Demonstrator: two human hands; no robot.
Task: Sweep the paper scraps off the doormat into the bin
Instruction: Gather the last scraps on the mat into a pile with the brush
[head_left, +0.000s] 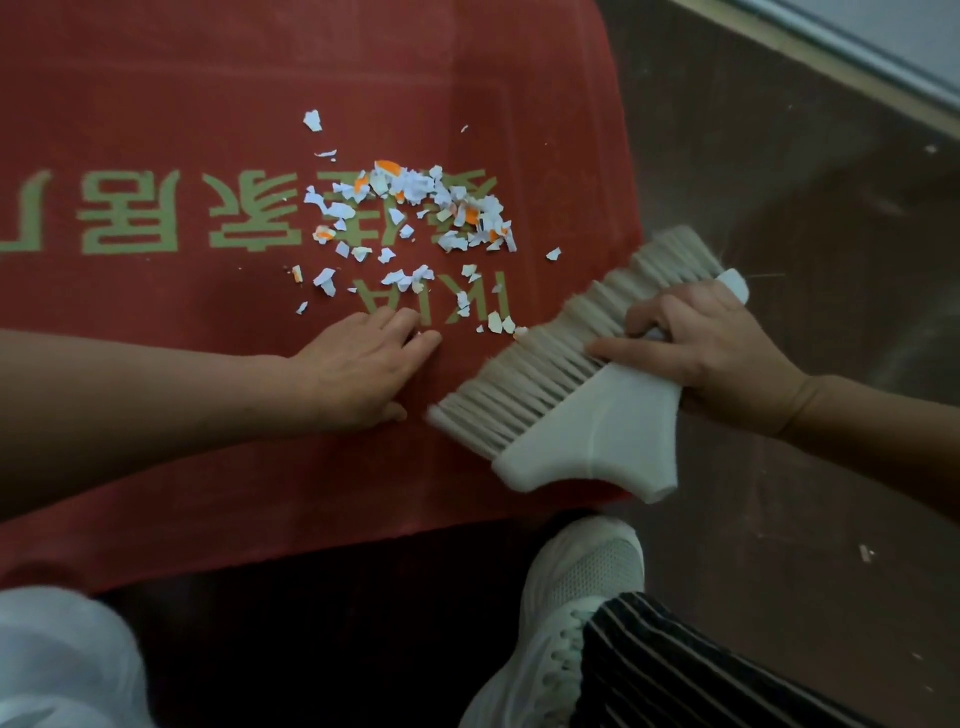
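Observation:
A pile of white and orange paper scraps (410, 208) lies on the red doormat (156, 93), over its green lettering. My right hand (701, 343) grips the white head of a broom (587, 426), whose pale bristles lie on the mat's right edge and point towards the scraps. A few scraps touch the bristle tips. My left hand (363, 364) rests flat on the mat just below the scraps, fingers stretched towards them. No bin is in view.
Dark brown floor (779, 156) lies to the right of the mat and below it. My white shoe (566, 613) and striped trouser leg (701, 675) stand by the mat's near edge. Something white (57, 660) fills the bottom left corner. A pale threshold (883, 57) crosses the top right.

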